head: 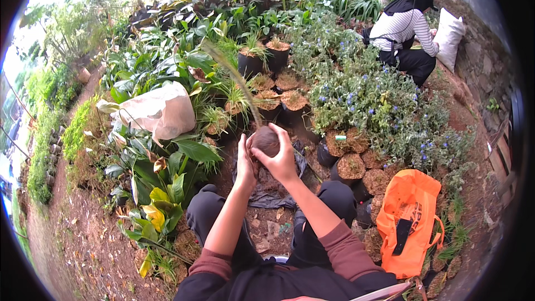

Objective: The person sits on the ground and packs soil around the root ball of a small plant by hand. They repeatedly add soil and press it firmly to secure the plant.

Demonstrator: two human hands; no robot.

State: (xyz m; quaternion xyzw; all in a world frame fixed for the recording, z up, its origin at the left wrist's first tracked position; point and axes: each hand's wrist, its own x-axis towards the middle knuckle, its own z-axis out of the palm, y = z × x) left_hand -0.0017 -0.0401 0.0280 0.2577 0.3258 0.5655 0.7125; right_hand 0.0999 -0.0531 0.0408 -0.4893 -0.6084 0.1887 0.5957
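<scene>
A round brown ball (266,139), perhaps a root ball, is held up in front of me between both hands. My left hand (245,163) cups its left side. My right hand (279,159) wraps the right side, with the thumb across the front. From its top a long green-brown stem (242,83) rises towards the upper left, its far end blurred. Beneath my hands, crumpled black plastic (271,201) lies on the soil between my knees, with loose brown matter on it. The palms hide part of the ball.
Black bags of brown fibre (351,166) stand to the right, beside blue-flowered plants (359,92). An orange bag (407,200) carries a phone (401,236). Leafy plants (196,150) and a whitish bag (167,110) are left. A person (401,29) crouches by a white sack (449,39).
</scene>
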